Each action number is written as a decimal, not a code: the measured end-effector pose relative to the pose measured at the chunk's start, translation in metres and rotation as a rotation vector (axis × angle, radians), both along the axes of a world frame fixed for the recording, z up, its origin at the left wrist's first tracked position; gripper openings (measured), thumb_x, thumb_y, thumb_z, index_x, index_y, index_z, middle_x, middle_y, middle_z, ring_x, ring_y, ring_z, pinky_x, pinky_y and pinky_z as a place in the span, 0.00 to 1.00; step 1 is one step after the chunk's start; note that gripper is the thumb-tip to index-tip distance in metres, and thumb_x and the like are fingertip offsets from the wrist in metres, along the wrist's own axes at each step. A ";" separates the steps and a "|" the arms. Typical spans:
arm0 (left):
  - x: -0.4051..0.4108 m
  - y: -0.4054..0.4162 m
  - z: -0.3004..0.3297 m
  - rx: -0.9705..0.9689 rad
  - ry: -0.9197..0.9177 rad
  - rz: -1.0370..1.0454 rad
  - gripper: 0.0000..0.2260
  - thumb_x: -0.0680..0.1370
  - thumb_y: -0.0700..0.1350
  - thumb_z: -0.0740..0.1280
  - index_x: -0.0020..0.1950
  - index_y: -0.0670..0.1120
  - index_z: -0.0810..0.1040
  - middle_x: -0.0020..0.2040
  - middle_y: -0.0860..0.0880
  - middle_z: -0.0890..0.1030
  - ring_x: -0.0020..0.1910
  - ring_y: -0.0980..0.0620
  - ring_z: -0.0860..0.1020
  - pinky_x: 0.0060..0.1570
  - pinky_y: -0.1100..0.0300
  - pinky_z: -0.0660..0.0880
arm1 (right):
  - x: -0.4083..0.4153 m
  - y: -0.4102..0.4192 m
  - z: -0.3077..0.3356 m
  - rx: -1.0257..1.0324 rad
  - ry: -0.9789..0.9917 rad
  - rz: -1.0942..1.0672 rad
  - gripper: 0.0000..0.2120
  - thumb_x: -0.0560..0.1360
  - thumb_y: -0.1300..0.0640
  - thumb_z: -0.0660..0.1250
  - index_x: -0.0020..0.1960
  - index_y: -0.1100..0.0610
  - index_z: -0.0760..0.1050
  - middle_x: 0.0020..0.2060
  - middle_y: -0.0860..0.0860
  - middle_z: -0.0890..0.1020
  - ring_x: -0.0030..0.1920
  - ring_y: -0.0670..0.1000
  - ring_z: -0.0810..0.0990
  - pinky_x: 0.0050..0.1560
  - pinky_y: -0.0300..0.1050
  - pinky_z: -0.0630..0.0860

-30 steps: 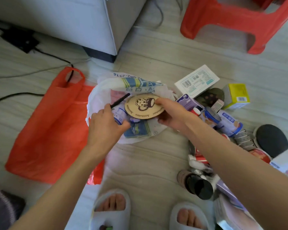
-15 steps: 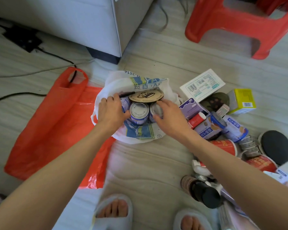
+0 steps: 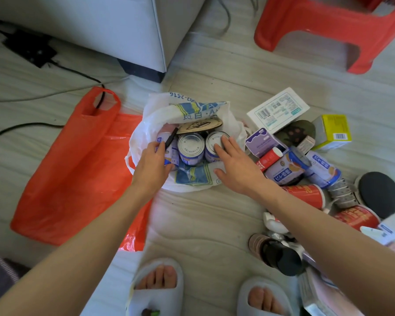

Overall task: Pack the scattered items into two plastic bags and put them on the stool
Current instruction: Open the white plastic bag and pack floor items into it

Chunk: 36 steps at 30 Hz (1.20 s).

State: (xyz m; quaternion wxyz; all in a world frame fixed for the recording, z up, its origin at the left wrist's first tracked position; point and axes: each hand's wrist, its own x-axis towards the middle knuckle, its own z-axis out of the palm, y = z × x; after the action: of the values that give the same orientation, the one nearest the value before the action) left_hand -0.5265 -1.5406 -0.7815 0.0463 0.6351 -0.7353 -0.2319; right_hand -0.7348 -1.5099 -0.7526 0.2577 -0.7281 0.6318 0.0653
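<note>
The left hand [image 3: 151,165] gripped the near rim of the white bag [image 3: 193,179], keeping its mouth open. The right hand [image 3: 236,165] lay with straight fingers on a can [image 3: 214,142] by the bag's right wall, steadying it.

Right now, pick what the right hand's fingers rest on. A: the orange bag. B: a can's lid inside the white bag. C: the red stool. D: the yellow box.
B: the right hand lies open with fingertips on the lid of the right-hand can inside the white bag.

Stool [image 3: 328,26] cut off at top edge; left hand [image 3: 152,165] fingers hidden.
</note>
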 end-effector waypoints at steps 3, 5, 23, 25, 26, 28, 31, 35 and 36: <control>-0.003 0.007 0.002 0.005 -0.019 0.020 0.26 0.75 0.41 0.66 0.70 0.36 0.63 0.68 0.38 0.66 0.64 0.38 0.68 0.58 0.47 0.68 | -0.002 0.010 0.011 0.003 -0.101 -0.047 0.29 0.79 0.52 0.58 0.76 0.56 0.51 0.76 0.56 0.49 0.76 0.54 0.47 0.75 0.49 0.51; -0.008 0.025 0.001 -0.081 -0.013 -0.013 0.26 0.73 0.38 0.66 0.69 0.34 0.64 0.69 0.34 0.65 0.64 0.34 0.68 0.61 0.45 0.68 | -0.011 0.025 0.022 -0.016 -0.182 -0.099 0.27 0.78 0.52 0.59 0.75 0.56 0.55 0.75 0.55 0.55 0.75 0.54 0.55 0.73 0.46 0.54; -0.124 0.160 0.000 0.081 0.444 -0.797 0.30 0.66 0.57 0.67 0.65 0.47 0.67 0.62 0.46 0.76 0.60 0.52 0.72 0.59 0.59 0.70 | -0.121 0.169 -0.016 -0.112 0.091 -0.101 0.18 0.60 0.50 0.76 0.46 0.57 0.79 0.38 0.53 0.81 0.40 0.58 0.80 0.38 0.51 0.76; -0.130 0.161 0.000 0.179 0.534 -0.708 0.25 0.68 0.56 0.67 0.62 0.46 0.71 0.60 0.47 0.76 0.59 0.53 0.73 0.58 0.60 0.69 | -0.116 0.163 -0.021 -0.117 0.100 -0.053 0.18 0.57 0.49 0.78 0.42 0.56 0.79 0.35 0.52 0.79 0.36 0.56 0.79 0.35 0.47 0.76; -0.131 0.162 -0.001 0.215 0.561 -0.675 0.24 0.68 0.54 0.67 0.60 0.46 0.72 0.59 0.48 0.77 0.58 0.54 0.73 0.57 0.60 0.70 | -0.116 0.160 -0.025 -0.118 0.114 -0.022 0.17 0.56 0.50 0.79 0.40 0.56 0.79 0.33 0.52 0.78 0.34 0.55 0.78 0.34 0.45 0.75; -0.130 0.163 -0.001 0.246 0.589 -0.598 0.23 0.67 0.54 0.69 0.59 0.46 0.73 0.57 0.51 0.77 0.55 0.58 0.74 0.55 0.61 0.71 | -0.116 0.154 -0.030 -0.103 0.125 0.031 0.16 0.54 0.54 0.80 0.37 0.57 0.78 0.32 0.53 0.77 0.32 0.55 0.78 0.30 0.45 0.73; -0.117 0.159 0.005 0.266 0.613 -0.372 0.26 0.64 0.60 0.67 0.56 0.47 0.75 0.50 0.56 0.77 0.49 0.63 0.74 0.51 0.68 0.72 | -0.113 0.151 -0.023 -0.092 0.063 -0.032 0.12 0.67 0.56 0.73 0.46 0.61 0.77 0.40 0.57 0.79 0.42 0.60 0.79 0.38 0.50 0.74; -0.095 0.146 0.020 0.198 0.717 -0.056 0.19 0.63 0.57 0.70 0.51 0.56 0.72 0.46 0.60 0.78 0.44 0.68 0.77 0.46 0.73 0.74 | -0.102 0.148 -0.005 -0.017 -0.196 -0.364 0.15 0.76 0.51 0.63 0.58 0.58 0.69 0.49 0.57 0.81 0.50 0.58 0.79 0.47 0.49 0.72; -0.090 0.142 0.024 0.193 0.732 0.013 0.18 0.63 0.55 0.72 0.50 0.57 0.72 0.45 0.59 0.79 0.42 0.69 0.77 0.45 0.74 0.73 | -0.097 0.142 0.000 -0.013 -0.287 -0.456 0.15 0.76 0.50 0.64 0.57 0.58 0.69 0.48 0.56 0.82 0.48 0.57 0.80 0.48 0.48 0.74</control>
State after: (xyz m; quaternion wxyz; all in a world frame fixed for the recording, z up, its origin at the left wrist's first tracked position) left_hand -0.6161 -1.3988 -0.7576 0.2474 0.5164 -0.6409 -0.5112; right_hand -0.8315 -1.3675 -0.7525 0.3479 -0.5706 0.7369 -0.1022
